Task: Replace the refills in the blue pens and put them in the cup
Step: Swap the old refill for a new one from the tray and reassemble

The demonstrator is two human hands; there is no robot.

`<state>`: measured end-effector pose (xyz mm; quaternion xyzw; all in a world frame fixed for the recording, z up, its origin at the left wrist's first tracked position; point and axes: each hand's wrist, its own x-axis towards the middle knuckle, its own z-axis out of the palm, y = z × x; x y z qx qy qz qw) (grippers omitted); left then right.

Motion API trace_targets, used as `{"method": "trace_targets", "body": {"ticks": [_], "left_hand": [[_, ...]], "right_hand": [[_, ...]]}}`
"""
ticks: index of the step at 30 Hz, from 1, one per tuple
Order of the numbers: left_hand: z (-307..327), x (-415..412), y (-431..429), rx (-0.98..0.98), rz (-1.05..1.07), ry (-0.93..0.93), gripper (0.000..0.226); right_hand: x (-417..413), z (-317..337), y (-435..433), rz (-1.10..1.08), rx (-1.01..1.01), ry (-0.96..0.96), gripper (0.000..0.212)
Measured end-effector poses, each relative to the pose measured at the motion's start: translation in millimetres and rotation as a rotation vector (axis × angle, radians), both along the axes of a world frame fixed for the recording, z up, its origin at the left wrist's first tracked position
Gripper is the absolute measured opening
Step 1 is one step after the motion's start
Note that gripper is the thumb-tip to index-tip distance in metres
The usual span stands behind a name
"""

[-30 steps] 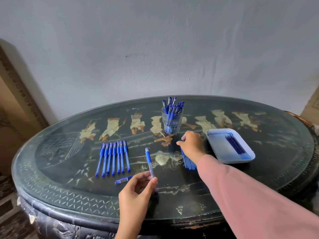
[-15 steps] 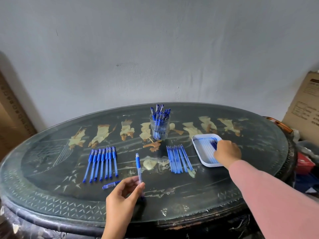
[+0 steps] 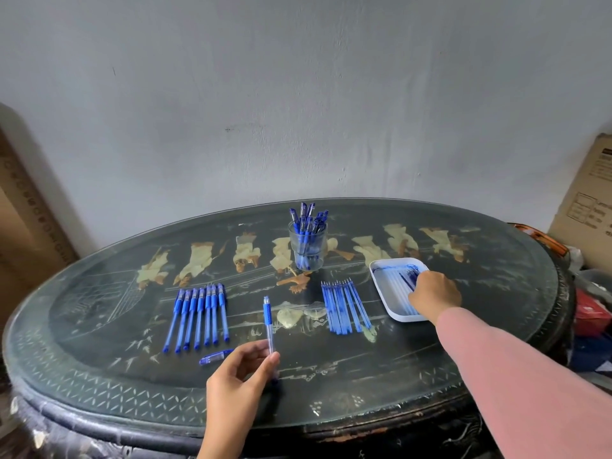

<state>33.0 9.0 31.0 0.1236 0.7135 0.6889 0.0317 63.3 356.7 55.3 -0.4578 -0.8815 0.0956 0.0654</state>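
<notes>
My left hand [image 3: 241, 369] pinches an uncapped blue pen [image 3: 269, 326] near its lower end and holds it upright over the table's front. Its cap [image 3: 215, 356] lies on the glass just left of that hand. My right hand [image 3: 433, 296] reaches into the white tray [image 3: 385, 289] of used refills, fingers bent down and hidden, so any hold is unclear. A row of blue pens [image 3: 198, 316] lies at the left. A bundle of new refills [image 3: 346, 309] lies in the middle. The clear cup [image 3: 308, 246] with several pens stands behind.
The dark oval table [image 3: 99, 376] has a glass top and stands against a grey wall. Cardboard boxes [image 3: 586, 200] and clutter [image 3: 592, 316] sit off its right edge. Another box [image 3: 23, 226] leans at the left.
My right hand left the bundle of refills and moved right into the white tray, where it has stayed. My left hand still holds the pen upright.
</notes>
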Motion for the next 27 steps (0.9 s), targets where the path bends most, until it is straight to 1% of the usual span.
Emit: {"method": "trace_targets", "body": {"ticks": [3, 6, 8, 10, 12, 13, 16, 18, 22, 27], "left_hand": [[0.3, 0.1, -0.3, 0.005, -0.008, -0.010, 0.019], [-0.8, -1.1, -0.8, 0.002, -0.019, -0.031, 0.019], [-0.4, -0.9, -0.9, -0.003, -0.031, -0.034, 0.019], [1.3, 0.6, -1.4, -0.003, -0.044, -0.037, 0.018], [2.7, 1.7, -1.9, 0.004, -0.059, -0.047, 0.018], [2.9, 2.0, -2.1, 0.006, -0.067, -0.051, 0.018], [3.2, 2.1, -2.0, 0.013, -0.080, -0.062, 0.017], [2.8, 2.2, -1.8, 0.026, -0.080, -0.081, 0.016], [1.8, 2.2, -2.0, 0.034, -0.090, -0.084, 0.016], [-0.2, 0.6, -2.3, 0.039, -0.107, -0.080, 0.016]], "right_hand": [[0.3, 0.7, 0.3, -0.024, -0.037, 0.094, 0.018], [-2.6, 10.1, 0.1, -0.052, -0.155, 0.333, 0.024], [-4.7, 22.9, -5.6, -0.044, -0.261, 0.488, 0.032], [-6.6, 37.6, -22.8, -0.031, -0.489, 0.688, 0.038], [-6.2, 53.5, -54.9, 0.042, -0.801, 0.874, 0.028], [-5.5, 61.9, -74.6, 0.110, -0.919, 0.914, 0.023], [-6.6, 79.7, -130.8, 0.300, -1.185, 0.989, 0.017], [-9.6, 85.3, -160.1, 0.387, -1.259, 0.989, 0.014], [-16.9, 85.2, -188.1, 0.460, -1.230, 0.905, 0.004], [-19.3, 82.3, -191.2, 0.487, -1.129, 0.834, 0.003]]}}
